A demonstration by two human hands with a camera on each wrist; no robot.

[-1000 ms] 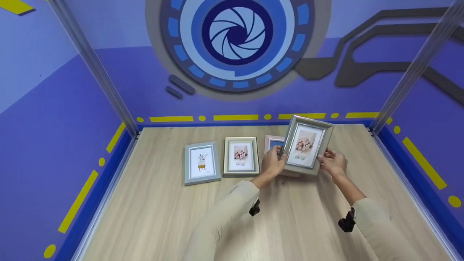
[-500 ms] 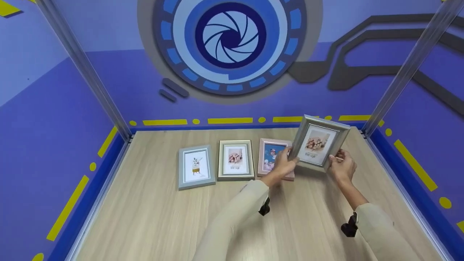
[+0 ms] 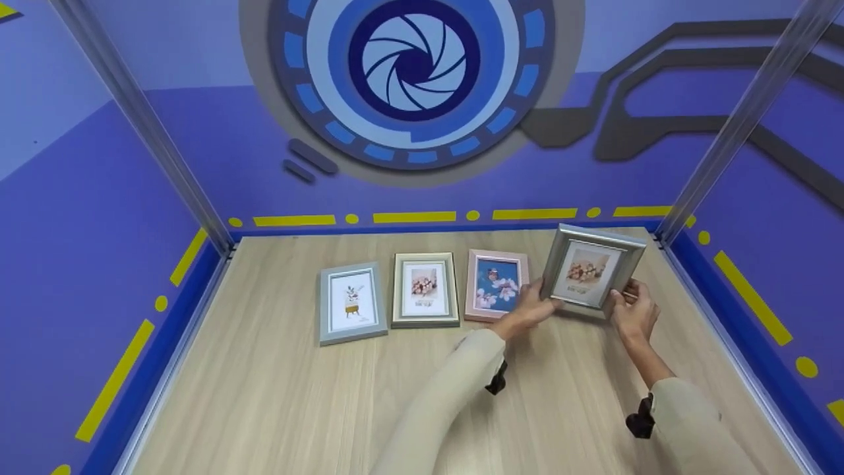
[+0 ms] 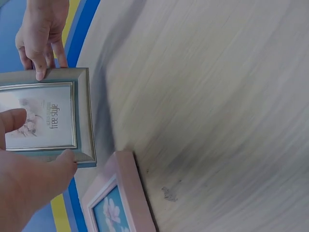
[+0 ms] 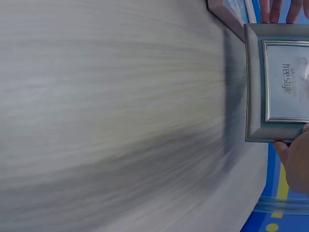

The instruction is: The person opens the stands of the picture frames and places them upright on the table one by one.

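Between both hands a grey-silver picture frame with a flower print is held tilted above the table's back right. My left hand grips its left edge, and my right hand grips its lower right edge. "Free style" lettering on the print shows in both wrist views. Just left of it lies a pink picture frame with blossoms on blue, its lower right corner partly hidden by my left hand. Further left lie a champagne-gold picture frame with a similar flower print and a light blue-grey picture frame with a potted plant print.
The wooden table is bounded by a blue-purple back wall and side walls. Metal posts rise at the back corners. The three lying frames form a row along the table's back half.
My hands have carried the grey-silver frame rightward, away from above the pink frame, then lowered it slightly. The pink frame, formerly mostly covered, now shows nearly whole.
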